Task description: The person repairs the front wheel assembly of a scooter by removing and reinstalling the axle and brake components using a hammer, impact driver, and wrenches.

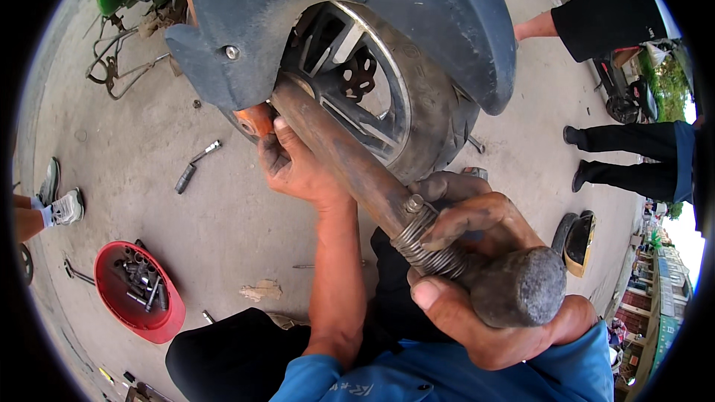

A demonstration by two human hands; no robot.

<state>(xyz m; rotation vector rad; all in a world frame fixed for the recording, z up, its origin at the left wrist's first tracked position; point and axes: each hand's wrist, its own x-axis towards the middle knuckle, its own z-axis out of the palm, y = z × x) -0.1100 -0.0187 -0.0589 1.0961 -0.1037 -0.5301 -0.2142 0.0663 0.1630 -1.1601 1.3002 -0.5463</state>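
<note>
My right hand [477, 253] is wrapped around a hammer by its head end. The hammer [350, 156] has a blunt, grey, round head close to me and a long brown handle, with coiled wire and a bolt near the head. Its far end reaches the scooter's wheel [402, 97], under the dark grey front fairing [261, 22]; the tip's contact is hidden. My left hand [298, 167] is closed at an orange part [255, 119] below the fairing, thumb uppermost, beside the handle. Both hands have blackened fingers.
A red bowl [175, 316] of sockets and tools stands on the concrete at the left. A ratchet-like tool [197, 167] lies nearby. Another person's shoes [67, 207] are at far left; people in dark clothes [633, 152] stand at right. Black-and-yellow footwear-like object [579, 242] lies right.
</note>
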